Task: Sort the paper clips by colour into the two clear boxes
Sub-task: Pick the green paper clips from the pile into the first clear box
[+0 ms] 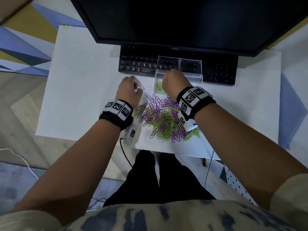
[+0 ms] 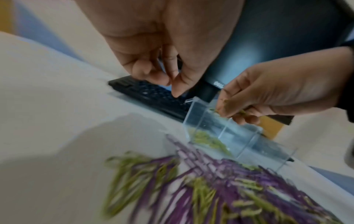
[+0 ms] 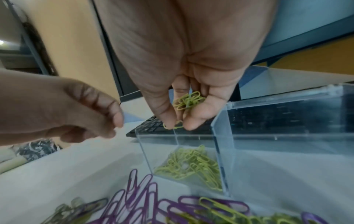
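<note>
A mixed pile of purple and green paper clips (image 1: 166, 120) lies on the white table near its front edge. Behind it stand two clear boxes side by side with their lids up. The left box (image 1: 156, 77) holds several green clips (image 3: 191, 165); the right box (image 1: 199, 78) looks bare inside. My right hand (image 3: 176, 125) hovers over the left box, cupping a bunch of green clips (image 3: 188, 100) and pinching one green clip (image 3: 173, 126) at its fingertips. My left hand (image 1: 131, 90) hangs left of the boxes with fingers loosely curled, holding nothing.
A black keyboard (image 1: 141, 64) sits right behind the boxes, under a dark monitor (image 1: 183, 19). The white table (image 1: 80, 80) stretches bare to the left of my left hand. Its front edge runs just below the pile.
</note>
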A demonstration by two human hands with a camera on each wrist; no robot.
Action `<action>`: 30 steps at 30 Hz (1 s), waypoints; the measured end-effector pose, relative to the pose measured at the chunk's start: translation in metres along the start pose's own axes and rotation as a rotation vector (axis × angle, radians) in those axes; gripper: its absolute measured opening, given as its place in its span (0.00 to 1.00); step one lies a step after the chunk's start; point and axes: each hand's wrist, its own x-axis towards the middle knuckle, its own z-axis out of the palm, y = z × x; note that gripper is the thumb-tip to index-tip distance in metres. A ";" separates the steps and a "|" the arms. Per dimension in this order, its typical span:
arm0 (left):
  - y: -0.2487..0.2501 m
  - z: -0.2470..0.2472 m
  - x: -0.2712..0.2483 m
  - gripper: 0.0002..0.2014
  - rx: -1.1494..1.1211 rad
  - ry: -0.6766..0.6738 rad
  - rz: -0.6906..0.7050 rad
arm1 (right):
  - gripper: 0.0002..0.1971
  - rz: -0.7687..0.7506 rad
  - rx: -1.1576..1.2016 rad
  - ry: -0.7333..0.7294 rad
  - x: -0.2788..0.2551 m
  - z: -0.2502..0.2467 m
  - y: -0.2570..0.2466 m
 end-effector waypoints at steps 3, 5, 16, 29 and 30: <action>-0.032 0.001 -0.014 0.05 0.017 -0.125 -0.106 | 0.13 -0.021 -0.007 0.017 -0.005 0.007 0.001; -0.043 0.004 -0.022 0.07 0.025 -0.181 -0.111 | 0.14 -0.060 0.002 0.123 -0.014 0.012 -0.001; -0.049 0.014 -0.036 0.09 0.098 -0.213 0.010 | 0.11 -0.189 0.020 -0.112 -0.024 0.089 -0.023; -0.047 0.017 -0.032 0.09 0.098 -0.250 0.012 | 0.07 0.077 0.139 0.035 -0.049 0.072 0.012; -0.046 0.016 -0.032 0.08 0.080 -0.247 0.004 | 0.07 0.081 0.154 0.046 -0.051 0.071 0.013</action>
